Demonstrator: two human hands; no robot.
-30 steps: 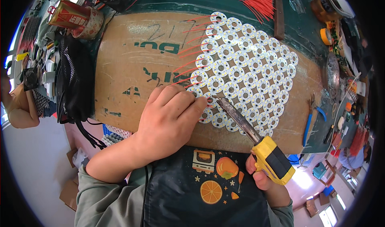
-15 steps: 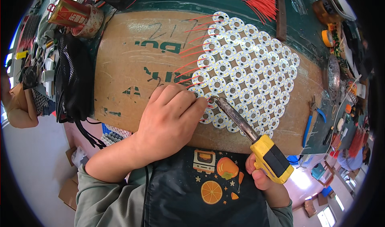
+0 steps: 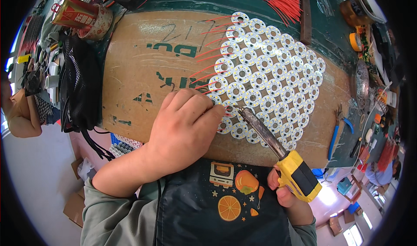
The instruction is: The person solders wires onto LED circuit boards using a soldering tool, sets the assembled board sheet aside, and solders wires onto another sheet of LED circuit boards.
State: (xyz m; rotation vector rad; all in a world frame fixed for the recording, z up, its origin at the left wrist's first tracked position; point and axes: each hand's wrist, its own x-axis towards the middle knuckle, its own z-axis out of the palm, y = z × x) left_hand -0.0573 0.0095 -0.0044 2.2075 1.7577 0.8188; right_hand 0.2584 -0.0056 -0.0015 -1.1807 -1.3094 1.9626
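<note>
Many round white LED ring boards [image 3: 258, 80] lie edge to edge in slanting rows on a brown cardboard sheet. Thin red wires [image 3: 209, 54] stick out leftward from the boards along the left side. My left hand [image 3: 182, 124] is closed in a pinch over the lower left boards; a bit of red wire [image 3: 227, 108] shows at its fingertips, the rest hidden by the hand. In my right hand [image 3: 281, 188] is a yellow-and-black soldering gun [image 3: 299, 176], its dark barrel slanting up left. Its tip is just right of my left fingertips, over the boards.
Beneath the boards is the cardboard sheet [image 3: 130, 63] on a green table. Blue-handled pliers [image 3: 334, 135] lie at the right. A bundle of red wires [image 3: 284, 3] and a dark metal bar [image 3: 305, 18] are at the back. A black mesh bag [image 3: 80, 83] sits at the left.
The soldering gun has shifted slightly right and toward me, its tip drawing away from my left fingertips. My left hand has barely moved.
</note>
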